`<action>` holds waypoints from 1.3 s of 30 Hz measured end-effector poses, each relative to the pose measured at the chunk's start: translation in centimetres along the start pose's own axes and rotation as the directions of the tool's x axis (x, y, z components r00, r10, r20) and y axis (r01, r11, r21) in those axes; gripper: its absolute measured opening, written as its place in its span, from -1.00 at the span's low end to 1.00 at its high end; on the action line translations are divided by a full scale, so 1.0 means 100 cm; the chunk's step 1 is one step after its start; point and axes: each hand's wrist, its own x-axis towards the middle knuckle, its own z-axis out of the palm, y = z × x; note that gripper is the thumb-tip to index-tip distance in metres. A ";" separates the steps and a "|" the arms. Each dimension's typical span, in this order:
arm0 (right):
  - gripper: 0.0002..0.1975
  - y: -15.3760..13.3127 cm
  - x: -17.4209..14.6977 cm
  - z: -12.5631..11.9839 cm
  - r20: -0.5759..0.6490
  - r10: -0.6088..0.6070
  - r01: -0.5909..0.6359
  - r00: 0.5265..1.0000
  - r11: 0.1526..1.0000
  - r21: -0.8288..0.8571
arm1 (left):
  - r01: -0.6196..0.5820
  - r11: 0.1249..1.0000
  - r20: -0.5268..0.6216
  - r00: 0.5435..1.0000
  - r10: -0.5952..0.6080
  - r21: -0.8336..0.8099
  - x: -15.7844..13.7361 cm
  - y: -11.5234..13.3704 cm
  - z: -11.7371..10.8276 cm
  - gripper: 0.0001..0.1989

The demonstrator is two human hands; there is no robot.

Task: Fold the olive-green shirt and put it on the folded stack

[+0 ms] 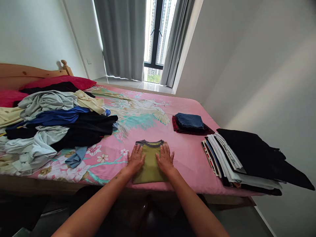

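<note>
The olive-green shirt (151, 166) lies folded flat near the front edge of the bed (187, 164), between the person's forearms, its dark grey collar (151, 144) pointing away from the person towards the window (156, 36) and its straight lower edge facing the person. Its long axis runs from that near edge towards the window, almost square to the front edge of the bed. The left hand (136, 159) rests palm down on the shirt's left side, open, fingers extended and slightly spread, pointing towards the collar; the right hand (165, 158) mirrors it on the right side, equally open and flat. Neither has anything gripped. To the left sprawls a loose heap of clothes (74, 130) in black, grey, blue and cream, with a red pillow (82, 82) behind. Beyond the shirt to the right, a folded denim garment (190, 120) sits on a red-and-dark one (174, 124). Nearer, at far right, stands a stack of folded clothes (219, 154), a black garment (249, 151) across its top.
</note>
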 end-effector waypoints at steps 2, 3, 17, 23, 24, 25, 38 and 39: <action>-0.38 -0.004 -0.014 0.006 -0.021 -0.069 0.068 0.997 0.997 -0.034 | -0.147 0.989 -0.012 0.989 0.147 0.031 -0.016 0.011 0.006 -0.45; -0.38 -0.003 -0.020 0.010 -0.008 -0.087 0.087 0.996 0.995 -0.042 | -0.191 0.981 -0.006 0.982 0.191 0.045 -0.023 0.014 0.011 -0.45; -0.33 0.013 -0.040 0.026 0.016 -0.083 0.084 0.996 0.996 -0.034 | -0.184 0.974 0.028 0.983 0.182 0.129 -0.049 0.006 0.025 -0.27; -0.32 0.041 -0.054 0.026 -0.035 -0.009 0.008 0.999 1.000 -0.009 | -0.115 0.983 -0.015 0.993 0.118 0.145 -0.064 -0.001 0.023 -0.22; -0.33 0.051 -0.059 0.026 -0.060 0.025 -0.026 0.998 0.999 -0.022 | -0.097 0.984 -0.030 0.994 0.102 0.147 -0.067 -0.003 0.023 -0.22; -0.34 0.062 -0.064 0.025 -0.084 0.059 -0.063 0.995 0.997 -0.038 | -0.080 0.985 -0.046 0.995 0.088 0.150 -0.071 -0.005 0.024 -0.22; -0.51 0.112 -0.109 0.028 -0.311 0.107 -0.137 0.945 0.988 -0.077 | -0.108 0.980 -0.252 0.956 0.149 0.169 -0.105 -0.029 0.043 -0.40; -0.52 0.112 -0.113 0.029 -0.318 0.095 -0.122 0.943 0.990 -0.066 | -0.116 0.980 -0.263 0.952 0.155 0.159 -0.107 -0.031 0.045 -0.44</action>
